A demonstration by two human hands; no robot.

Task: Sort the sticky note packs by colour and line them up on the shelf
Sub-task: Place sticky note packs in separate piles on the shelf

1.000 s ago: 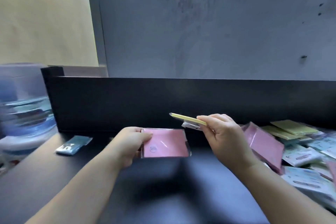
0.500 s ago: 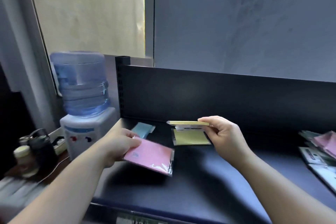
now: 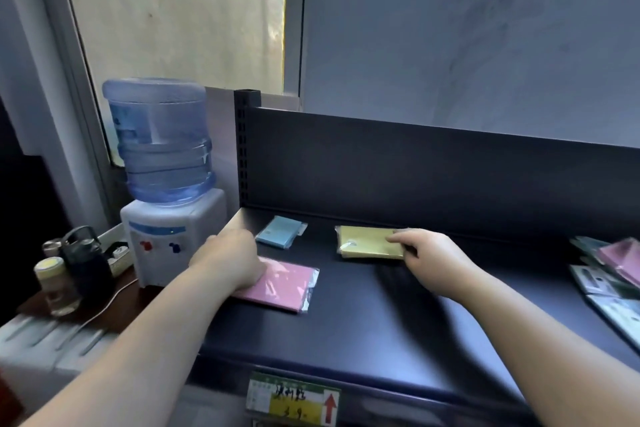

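A pink sticky note pack (image 3: 282,284) lies flat on the dark shelf (image 3: 363,322), near its left end. My left hand (image 3: 230,262) holds the pack's left edge. Behind it lies a blue pack (image 3: 278,236) by the back panel. To the right, a yellow pack (image 3: 369,242) rests on top of another yellow one. My right hand (image 3: 427,253) grips the yellow pack's right edge, fingers over the top. A mixed pile of packs (image 3: 609,270), pink and pale ones, sits at the shelf's right end, partly cut off.
A water dispenser (image 3: 166,184) with a blue bottle stands just left of the shelf. Jars and a black kettle (image 3: 83,263) sit on a low table beside it. A price label (image 3: 294,399) hangs on the shelf's front edge. The shelf's back panel rises behind the packs.
Both hands came down: the pink pack now lies on the shelf, and the yellow pack has been set on the other yellow one. The camera view swung left.
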